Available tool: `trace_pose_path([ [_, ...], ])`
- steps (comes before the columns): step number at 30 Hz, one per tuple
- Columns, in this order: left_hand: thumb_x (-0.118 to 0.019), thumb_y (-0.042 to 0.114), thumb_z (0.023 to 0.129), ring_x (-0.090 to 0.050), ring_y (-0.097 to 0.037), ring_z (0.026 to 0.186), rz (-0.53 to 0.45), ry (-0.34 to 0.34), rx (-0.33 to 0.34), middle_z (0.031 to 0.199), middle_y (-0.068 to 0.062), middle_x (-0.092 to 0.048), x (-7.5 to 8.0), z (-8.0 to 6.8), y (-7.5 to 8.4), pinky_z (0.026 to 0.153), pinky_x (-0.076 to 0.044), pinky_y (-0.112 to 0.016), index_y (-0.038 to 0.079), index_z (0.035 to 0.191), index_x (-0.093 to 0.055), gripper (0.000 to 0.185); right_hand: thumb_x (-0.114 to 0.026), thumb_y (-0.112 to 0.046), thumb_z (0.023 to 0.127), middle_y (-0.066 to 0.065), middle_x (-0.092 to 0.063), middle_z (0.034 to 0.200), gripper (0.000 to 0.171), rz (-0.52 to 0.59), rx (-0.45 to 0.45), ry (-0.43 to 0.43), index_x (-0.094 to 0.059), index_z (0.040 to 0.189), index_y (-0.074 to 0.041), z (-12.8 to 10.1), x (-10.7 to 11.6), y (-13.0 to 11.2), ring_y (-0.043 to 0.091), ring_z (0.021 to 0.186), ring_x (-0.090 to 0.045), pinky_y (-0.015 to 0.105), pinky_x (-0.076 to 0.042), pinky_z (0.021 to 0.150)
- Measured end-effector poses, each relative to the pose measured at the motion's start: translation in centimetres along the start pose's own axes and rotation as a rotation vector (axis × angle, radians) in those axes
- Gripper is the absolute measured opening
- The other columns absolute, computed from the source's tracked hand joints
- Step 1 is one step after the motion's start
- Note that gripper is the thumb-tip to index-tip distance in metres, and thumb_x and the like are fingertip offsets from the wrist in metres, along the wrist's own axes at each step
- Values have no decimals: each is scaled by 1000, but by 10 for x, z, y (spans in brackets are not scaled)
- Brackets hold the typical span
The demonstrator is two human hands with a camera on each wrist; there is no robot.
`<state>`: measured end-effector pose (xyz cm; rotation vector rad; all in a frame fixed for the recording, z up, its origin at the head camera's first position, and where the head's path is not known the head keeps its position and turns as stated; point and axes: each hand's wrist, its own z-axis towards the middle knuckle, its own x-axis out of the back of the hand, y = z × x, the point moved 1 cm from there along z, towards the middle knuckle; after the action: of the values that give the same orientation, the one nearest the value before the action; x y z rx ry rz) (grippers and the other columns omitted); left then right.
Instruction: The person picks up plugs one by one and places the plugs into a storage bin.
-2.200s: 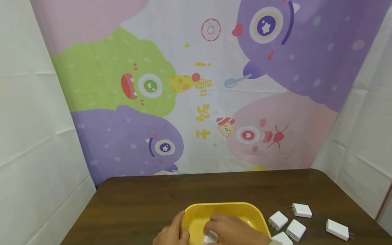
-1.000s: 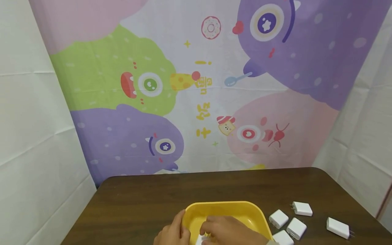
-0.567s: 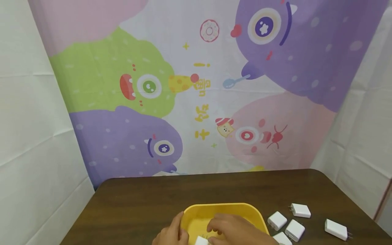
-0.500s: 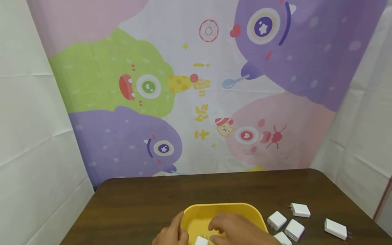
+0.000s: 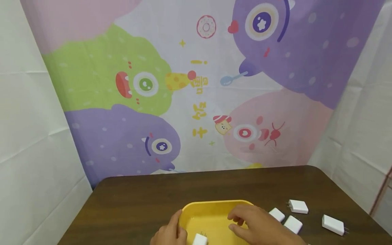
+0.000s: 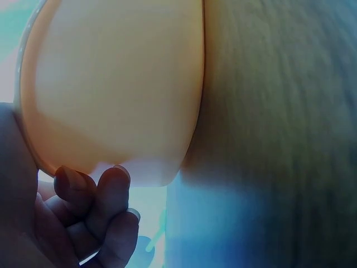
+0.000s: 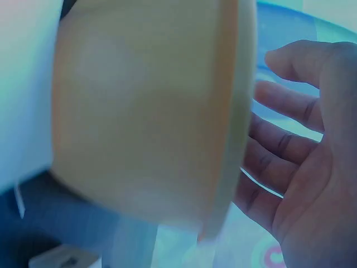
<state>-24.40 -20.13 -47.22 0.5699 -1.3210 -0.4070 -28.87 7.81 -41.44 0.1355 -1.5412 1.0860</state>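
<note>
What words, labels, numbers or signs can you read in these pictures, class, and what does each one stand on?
Backdrop cloth: yellow characters printed sideways between the cartoon monsters; too stylised to quote with any certainty.
Backdrop cloth, above those characters: a yellow mark like "!", also lying sideways.
White chargers: no readable print at this size.
Yellow tray: no text visible.
Both wrist views: blurred, nothing legible.

Glossy yellow plastic tray (image 5: pixel 214 206), dark matt wood-grain table (image 5: pixel 137 200), white plastic chargers (image 5: pixel 298 206)
</note>
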Motion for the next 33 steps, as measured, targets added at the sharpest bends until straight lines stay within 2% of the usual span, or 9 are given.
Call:
trace_pose_path([
  [6, -55, 26, 89, -45, -17, 51, 7, -3, 20, 65, 3, -59, 0, 0, 2, 52, -40, -40, 13, 137, -58, 50, -64, -36, 97, -21, -61, 98, 21, -6, 25, 44, -70, 107, -18, -10, 5, 14, -1, 84, -57, 30, -53, 75],
  [16, -55, 26, 89, -46, -17, 53, 8, -24, 26, 67, 3, -59, 1, 1, 3, 53, -40, -40, 14, 138, -57, 51, -63, -38, 98, -19, -62, 95, 24, 60, -64, 64, -70, 108, -17, -20, 10, 24, 2, 81, -56, 29, -53, 74],
  [21, -55, 27, 90, -46, -18, 53, 3, -42, 34, 67, 2, -59, 0, 1, 2, 53, -40, -41, 14, 139, -57, 51, -64, -38, 97, -19, -62, 92, 21, 65, -110, 115, -70, 106, -20, -23, 12, 22, 2, 80, -57, 27, -53, 73],
  [28, -54, 27, 90, -46, -17, 53, 2, -40, 39, 68, 2, -60, -1, 1, 2, 54, -40, -41, 13, 139, -57, 52, -63, -32, 99, -13, -66, 93, 15, 62, -69, 247, -71, 103, -20, -32, 16, 25, 1, 81, -57, 26, -53, 72],
  [33, -55, 26, 89, -46, -17, 54, 4, -21, 23, 70, 1, -62, -1, 1, 1, 54, -40, -40, 14, 138, -57, 51, -63, -29, 99, -12, -66, 92, 14, 70, -65, 274, -71, 103, -19, -38, 17, 28, 2, 79, -58, 24, -53, 69],
])
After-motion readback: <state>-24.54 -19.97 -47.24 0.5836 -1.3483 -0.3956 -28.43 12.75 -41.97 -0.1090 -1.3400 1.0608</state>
